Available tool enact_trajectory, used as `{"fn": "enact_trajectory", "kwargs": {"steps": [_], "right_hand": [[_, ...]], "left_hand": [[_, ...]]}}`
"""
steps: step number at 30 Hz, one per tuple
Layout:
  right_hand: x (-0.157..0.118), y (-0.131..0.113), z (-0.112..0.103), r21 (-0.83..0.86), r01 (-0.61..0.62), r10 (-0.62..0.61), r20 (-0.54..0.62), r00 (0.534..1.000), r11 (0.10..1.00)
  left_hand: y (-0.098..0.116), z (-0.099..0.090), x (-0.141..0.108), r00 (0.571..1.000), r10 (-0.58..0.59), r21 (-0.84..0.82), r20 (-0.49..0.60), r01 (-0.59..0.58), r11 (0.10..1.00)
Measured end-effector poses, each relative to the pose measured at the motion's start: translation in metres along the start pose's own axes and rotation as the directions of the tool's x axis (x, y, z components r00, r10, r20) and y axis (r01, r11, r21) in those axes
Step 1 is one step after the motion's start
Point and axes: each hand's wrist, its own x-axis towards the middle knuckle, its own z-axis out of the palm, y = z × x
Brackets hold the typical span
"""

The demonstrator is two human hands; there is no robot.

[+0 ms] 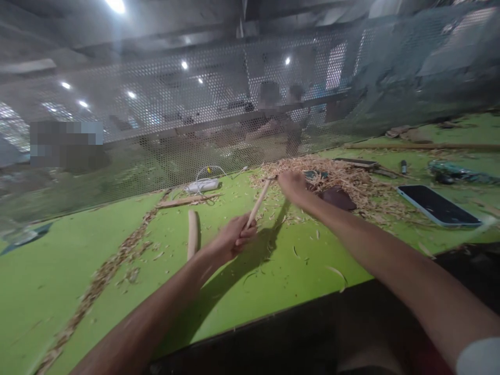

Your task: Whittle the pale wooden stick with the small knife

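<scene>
My left hand (238,237) is wrapped round the lower part of a pale wooden stick (258,202), which slants up and away to the right. At the stick's far end, my right hand (292,185) is closed. A thin dark piece, perhaps a blade, shows between it and the stick; what the fingers hold is too blurred to make out. Behind and beside the right hand lies a heap of wood shavings (367,190). A second, thicker pale stick (192,234) lies on the green table (297,291), to the left of my left hand.
A phone (439,205) lies at the right, and a dark brown object (338,198) sits among the shavings. A white power strip (203,185) with a cable is at the back. Mesh netting (175,135) stands along the far edge, with people beyond. Shavings line a table seam (113,260).
</scene>
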Motion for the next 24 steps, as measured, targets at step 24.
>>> {"fn": "enact_trajectory", "kwargs": {"steps": [24], "right_hand": [[-0.036, -0.061, -0.013, 0.012, 0.216, -0.216, 0.015, 0.976, 0.976]], "left_hand": [[0.009, -0.007, 0.013, 0.99, 0.106, -0.289, -0.096, -0.13, 0.948]]}}
